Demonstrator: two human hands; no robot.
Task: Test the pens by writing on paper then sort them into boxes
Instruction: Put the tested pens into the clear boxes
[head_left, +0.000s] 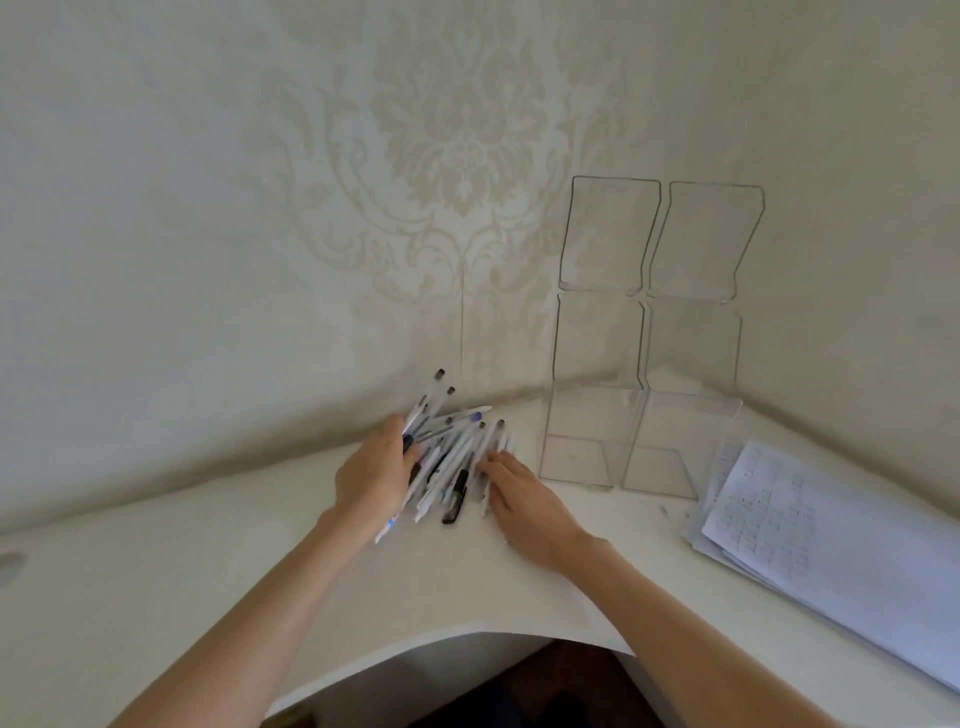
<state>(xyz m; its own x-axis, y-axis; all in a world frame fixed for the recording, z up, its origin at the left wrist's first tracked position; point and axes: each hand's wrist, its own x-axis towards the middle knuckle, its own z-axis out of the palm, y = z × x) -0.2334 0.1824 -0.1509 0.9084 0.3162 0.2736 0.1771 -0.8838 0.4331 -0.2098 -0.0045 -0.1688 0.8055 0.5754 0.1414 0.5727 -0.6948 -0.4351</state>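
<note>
Two hands are meeting at one heap of pens (457, 449). The left hand (371, 480) is curling its fingers and thumb round a bunch of them, so caps are fanning out beyond its knuckles and tips are poking out below its palm. Blur is hiding how many it is actually holding. The right hand (522, 501) is lying with fingers straight and slightly spread, their tips resting against the heap's other edge and gripping nothing. Between the two sets of fingers the remaining pens are lying crossed on the desk (260, 545). Judging from this, no pen is being tested yet, and the step is picking from the heap. To do it well, the left should be loosening to a single pen rather than a fistful, while the right is steadying the pile so nothing is rolling toward the curved front edge. Just past the right fingertips two clear boxes (574, 462) are standing side by side, lids up against the wall (260, 208), with no pen showing inside either. Further out on that side the paper (810, 525) is lying, written on, well apart from the fingers, so it will likely want pulling nearer before writing.
</note>
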